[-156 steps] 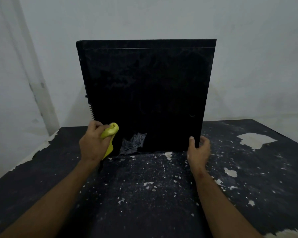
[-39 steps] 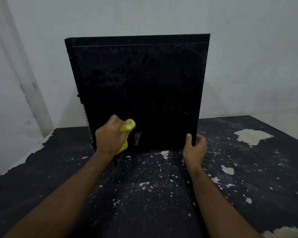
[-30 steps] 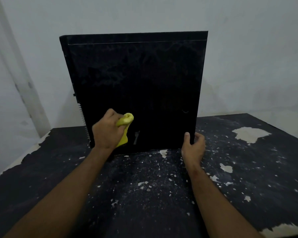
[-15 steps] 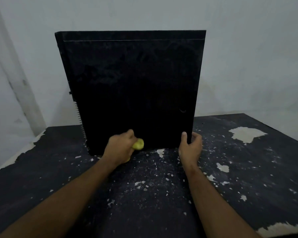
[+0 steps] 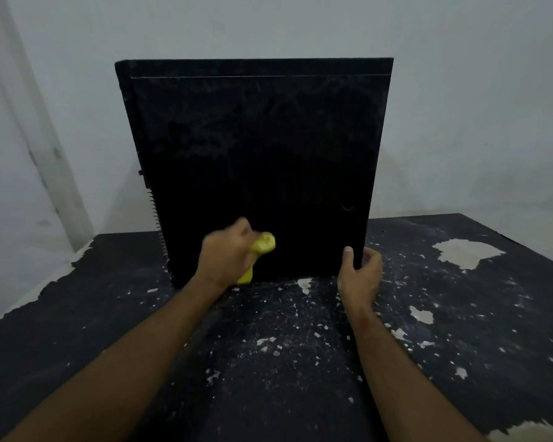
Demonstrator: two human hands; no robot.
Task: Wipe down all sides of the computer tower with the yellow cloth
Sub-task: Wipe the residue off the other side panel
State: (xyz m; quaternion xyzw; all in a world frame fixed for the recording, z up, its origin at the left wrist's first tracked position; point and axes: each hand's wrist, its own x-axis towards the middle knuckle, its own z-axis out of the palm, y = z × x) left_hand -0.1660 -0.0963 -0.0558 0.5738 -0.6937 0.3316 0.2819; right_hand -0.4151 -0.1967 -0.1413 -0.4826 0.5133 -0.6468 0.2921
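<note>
Gripping the bunched yellow cloth (image 5: pixel 262 247), our left hand (image 5: pixel 227 253) presses it low on the near side panel of the computer tower (image 5: pixel 256 154); our right hand (image 5: pixel 359 272) curls round the panel's lower right edge. Tower: upright on the flaking black table (image 5: pixel 460 314). We judge it heavy, rigid and smooth-faced, best steadied at its edges; cloth soft, easily wadded

Black table top (image 5: pixel 460 330), paint flaked off in pale patches and specks; plain whitish wall (image 5: pixel 460 106) behind; pale vertical strip (image 5: pixel 35 138) at left; dim light.
</note>
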